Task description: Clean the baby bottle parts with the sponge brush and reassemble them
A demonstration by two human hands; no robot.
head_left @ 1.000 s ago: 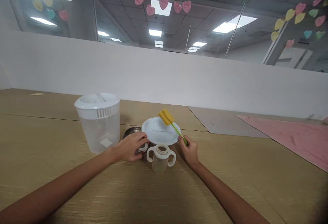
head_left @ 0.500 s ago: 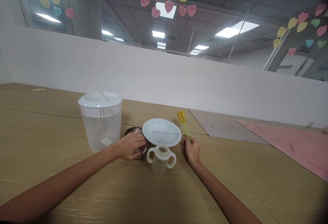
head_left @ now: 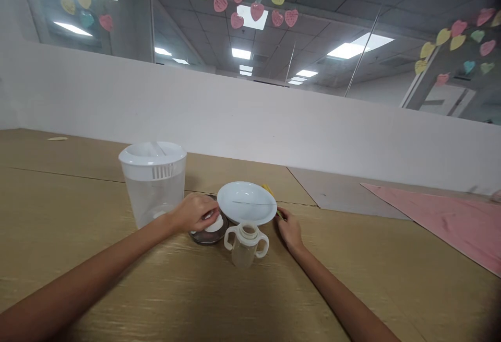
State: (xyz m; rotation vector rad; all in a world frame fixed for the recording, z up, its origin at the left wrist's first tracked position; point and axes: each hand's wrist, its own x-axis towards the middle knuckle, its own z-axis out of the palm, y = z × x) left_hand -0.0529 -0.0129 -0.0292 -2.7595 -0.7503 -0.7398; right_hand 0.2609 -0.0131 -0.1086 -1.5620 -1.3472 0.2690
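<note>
My left hand (head_left: 195, 211) is closed, thumb and fingers pinched on a small white plastic cap (head_left: 215, 224) over a round metal dish (head_left: 205, 238). My right hand (head_left: 290, 230) is closed round the green handle of a sponge brush (head_left: 267, 189). Its yellow head shows only in part, behind the rim of a shallow white bowl (head_left: 250, 202). Between my hands, nearer to me, a clear baby bottle (head_left: 243, 253) with two white side handles stands upright and uncapped. Part of the dish is hidden under my left hand.
A translucent bin (head_left: 154, 190) with a white lid stands left of the dish, partly behind my left hand. A pink cloth (head_left: 442, 216) lies at the right over a grey section. A white wall (head_left: 235, 117) closes off the back of the wooden table (head_left: 156, 300).
My right hand has lowered the brush to the left, so its yellow head is now behind the bowl. My left hand has shifted slightly left and up, showing more of the white cap.
</note>
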